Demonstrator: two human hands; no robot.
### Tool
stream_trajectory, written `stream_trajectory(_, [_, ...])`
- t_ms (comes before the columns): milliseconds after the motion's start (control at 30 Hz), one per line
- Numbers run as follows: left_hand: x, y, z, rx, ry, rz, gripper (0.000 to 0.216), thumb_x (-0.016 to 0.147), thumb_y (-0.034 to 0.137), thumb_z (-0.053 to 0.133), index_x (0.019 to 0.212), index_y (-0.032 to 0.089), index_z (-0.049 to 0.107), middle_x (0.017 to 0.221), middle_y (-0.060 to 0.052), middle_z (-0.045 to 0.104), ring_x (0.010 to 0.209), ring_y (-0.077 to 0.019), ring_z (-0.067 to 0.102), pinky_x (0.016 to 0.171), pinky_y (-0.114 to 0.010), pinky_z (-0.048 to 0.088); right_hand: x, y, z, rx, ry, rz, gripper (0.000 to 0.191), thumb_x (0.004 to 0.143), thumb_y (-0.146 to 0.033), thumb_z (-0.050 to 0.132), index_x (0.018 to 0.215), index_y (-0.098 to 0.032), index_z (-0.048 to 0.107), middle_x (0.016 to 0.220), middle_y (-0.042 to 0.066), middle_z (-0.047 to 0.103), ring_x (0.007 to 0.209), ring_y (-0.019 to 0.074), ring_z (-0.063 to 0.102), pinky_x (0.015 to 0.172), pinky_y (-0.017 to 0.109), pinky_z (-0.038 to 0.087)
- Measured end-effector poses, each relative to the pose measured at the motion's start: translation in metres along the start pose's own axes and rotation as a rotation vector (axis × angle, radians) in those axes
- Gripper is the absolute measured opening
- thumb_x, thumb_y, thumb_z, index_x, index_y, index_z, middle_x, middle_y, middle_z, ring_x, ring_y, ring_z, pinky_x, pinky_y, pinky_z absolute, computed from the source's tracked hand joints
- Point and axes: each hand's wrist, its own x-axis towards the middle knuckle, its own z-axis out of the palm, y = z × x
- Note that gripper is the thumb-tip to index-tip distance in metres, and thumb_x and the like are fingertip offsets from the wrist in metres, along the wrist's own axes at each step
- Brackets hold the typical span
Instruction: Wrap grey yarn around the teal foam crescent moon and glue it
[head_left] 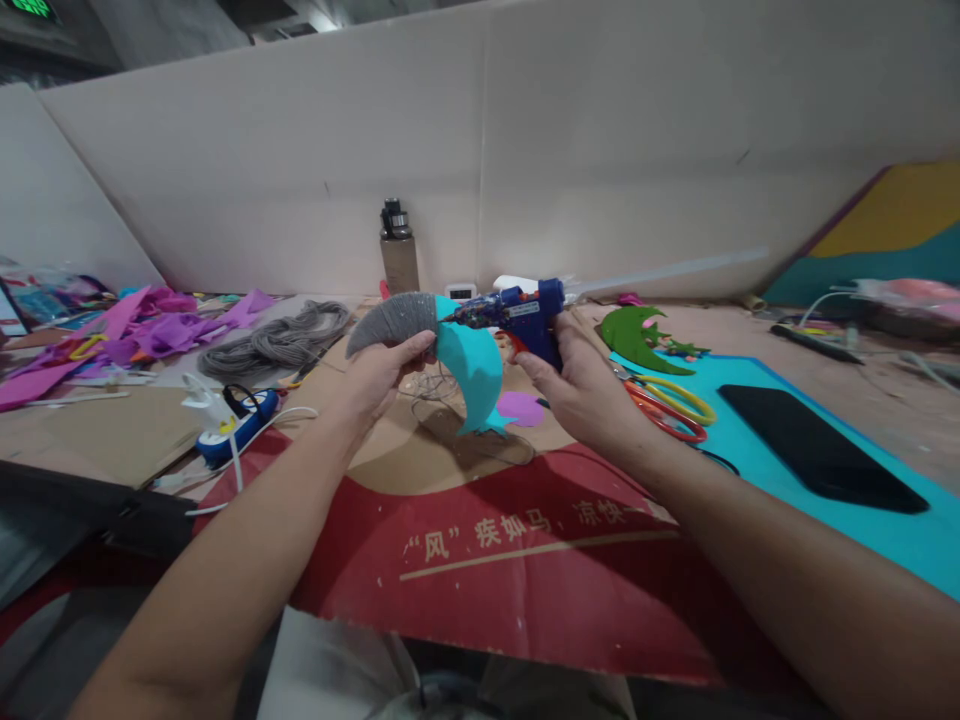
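Observation:
My left hand (386, 372) grips a crescent-shaped craft piece (472, 372) by its upper left part. Grey yarn (394, 325) is wound around that end, while the rest is bright turquoise and curves down to a small pointed shape at the tip. In my right hand (581, 375) is a dark blue hot glue gun (529, 315), its nozzle at the turquoise surface beside the edge of the yarn. Whether the nozzle touches the piece I cannot tell. A clear glue stick (675, 270) sticks out of the gun's back.
Coiled grey yarn (277, 340) and purple felt scraps (157, 335) lie left, near a blue power strip (236, 430). Scissors (671, 405), a black phone (821, 445) and a green crescent (637, 338) are at right. Behind stands a bottle (399, 255). Red-printed cardboard (487, 610) covers the front.

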Motion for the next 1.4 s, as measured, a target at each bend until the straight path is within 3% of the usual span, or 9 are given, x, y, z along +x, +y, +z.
stream_trajectory(300, [-0.0021,0.0011,0.0013,0.025,-0.011,0.036,0.031,0.061,0.034,0.080,0.080,0.013,0.070,0.074,-0.005,0.067,0.063,-0.0127,0.060,0.062,-0.026,0.047,0.0002,0.0006,-0.0001,0.011,-0.005,0.014,0.044,0.086,-0.034,0.050,0.125,-0.014,0.046,0.127,0.018,0.053,0.120,0.0301,0.048,0.102,0.051,0.038])
stream_trajectory(567, [-0.0052,0.0030,0.0049,0.047,0.062,-0.010,0.032,0.056,0.036,0.082,0.076,0.013,0.070,0.067,-0.005,0.066,0.065,-0.0169,0.063,0.061,-0.027,0.047,0.0010,-0.0018,-0.0014,-0.014,0.038,-0.007,0.037,0.085,-0.032,0.051,0.119,-0.019,0.049,0.120,0.014,0.057,0.110,0.0288,0.054,0.095,0.050,0.042])
stream_trajectory(833, [-0.0040,0.0023,0.0028,0.051,-0.018,-0.042,0.033,0.060,0.037,0.079,0.081,0.013,0.070,0.076,-0.007,0.069,0.065,-0.0160,0.063,0.065,-0.029,0.049,0.0010,-0.0014,-0.0015,-0.009,0.036,-0.001,0.036,0.086,-0.032,0.050,0.118,-0.018,0.047,0.117,0.014,0.058,0.106,0.0270,0.055,0.093,0.047,0.044])
stream_trajectory(1200, [-0.0044,0.0020,0.0050,0.014,0.024,-0.051,0.035,0.056,0.035,0.082,0.081,0.013,0.070,0.077,-0.008,0.069,0.065,-0.0168,0.064,0.063,-0.029,0.050,0.0007,-0.0044,-0.0031,0.031,0.025,0.037,0.031,0.086,-0.031,0.049,0.116,-0.020,0.048,0.116,0.012,0.058,0.112,0.0283,0.052,0.095,0.048,0.044])
stream_trajectory(1400, [-0.0035,0.0010,0.0051,0.059,-0.017,0.032,0.031,0.061,0.035,0.079,0.082,0.014,0.069,0.077,-0.006,0.069,0.064,-0.0144,0.062,0.062,-0.027,0.049,0.0008,-0.0042,-0.0041,0.034,0.022,0.055,0.032,0.086,-0.031,0.050,0.116,-0.019,0.049,0.117,0.013,0.058,0.110,0.0288,0.053,0.093,0.049,0.045])
